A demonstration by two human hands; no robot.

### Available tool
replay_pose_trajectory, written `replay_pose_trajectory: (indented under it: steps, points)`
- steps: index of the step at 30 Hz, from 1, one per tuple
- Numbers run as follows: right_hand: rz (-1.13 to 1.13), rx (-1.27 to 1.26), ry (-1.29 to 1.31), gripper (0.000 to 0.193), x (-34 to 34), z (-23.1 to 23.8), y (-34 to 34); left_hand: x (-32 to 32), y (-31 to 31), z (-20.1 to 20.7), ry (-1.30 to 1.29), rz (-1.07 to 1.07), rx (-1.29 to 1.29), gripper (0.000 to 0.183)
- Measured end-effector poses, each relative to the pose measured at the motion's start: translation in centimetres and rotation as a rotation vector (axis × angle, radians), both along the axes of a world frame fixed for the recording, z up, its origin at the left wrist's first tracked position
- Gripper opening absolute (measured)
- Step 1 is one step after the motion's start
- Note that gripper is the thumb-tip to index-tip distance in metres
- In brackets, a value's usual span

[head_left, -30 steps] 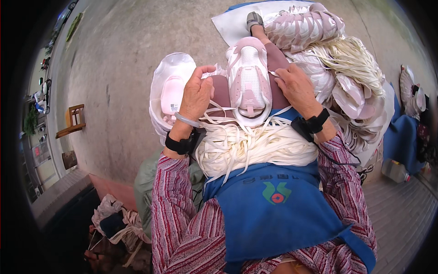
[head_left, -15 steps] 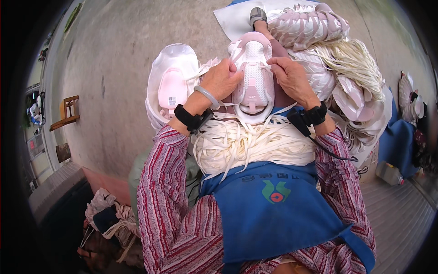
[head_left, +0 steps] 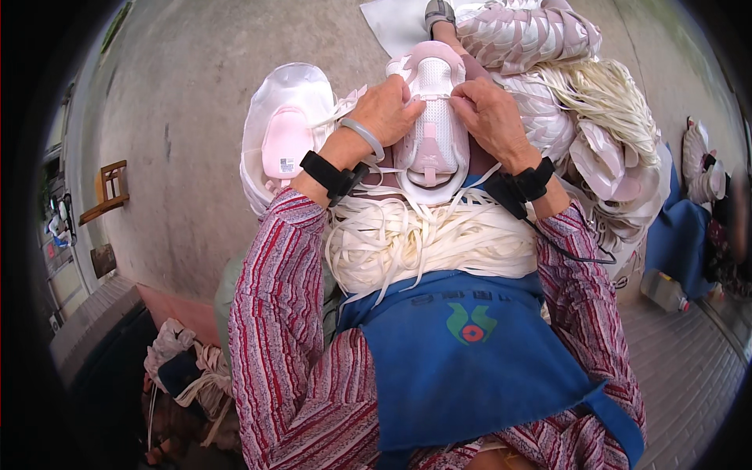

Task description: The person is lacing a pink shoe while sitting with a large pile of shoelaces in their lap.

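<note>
A pink and white shoe upper rests on my lap, its toe end pointing away and its white mesh tongue facing up. A thin white shoelace runs across the tongue between my hands. My left hand, with a pale bangle at the wrist, is closed in a pinch at the left eyelet edge. On the other side my right hand pinches the lace's other side, fingers curled. A heap of loose cream-white laces covers my lap just below the upper, over a blue apron.
Left of my hands stand nested white uppers with a pink insole. Bundled pink and white uppers and a hank of cream laces lie at the right. A wooden stool stands far left; a plastic jug sits at right.
My fingertips have come closer together over the tongue, and the lace now shows stretched between them. The whole view has shifted slightly.
</note>
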State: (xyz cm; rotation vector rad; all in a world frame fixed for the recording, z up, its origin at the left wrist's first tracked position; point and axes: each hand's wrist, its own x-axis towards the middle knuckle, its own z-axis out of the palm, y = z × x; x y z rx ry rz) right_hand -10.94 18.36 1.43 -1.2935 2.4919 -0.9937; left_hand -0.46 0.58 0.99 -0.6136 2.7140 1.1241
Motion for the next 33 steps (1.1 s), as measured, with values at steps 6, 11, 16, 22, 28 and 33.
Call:
replay_pose_trajectory:
  steps: [6,11,16,22,28,33]
  points:
    - [0.011,-0.021,-0.016,0.015,0.1,0.0,0.0,-0.4,0.6,0.4,-0.034,-0.051,-0.015,0.027]
    - [0.097,-0.014,-0.025,0.011,0.1,1.0,0.4,0.5,1.7,0.7,0.063,-0.017,-0.041,0.025]
    - [0.166,0.014,0.027,0.01,0.3,1.5,0.4,0.9,2.0,0.3,0.138,0.028,-0.03,0.022]
    - [0.131,-0.01,0.005,0.009,0.0,1.2,-0.4,0.9,1.5,0.7,0.424,-0.113,-0.112,0.017]
    - [0.158,0.024,-0.008,0.01,-0.3,1.3,-0.2,0.1,1.2,0.8,0.416,-0.253,-0.193,0.014]
    - [0.165,0.07,0.05,0.01,-0.3,1.4,-0.2,0.2,1.4,0.3,0.407,-0.243,-0.281,0.012]
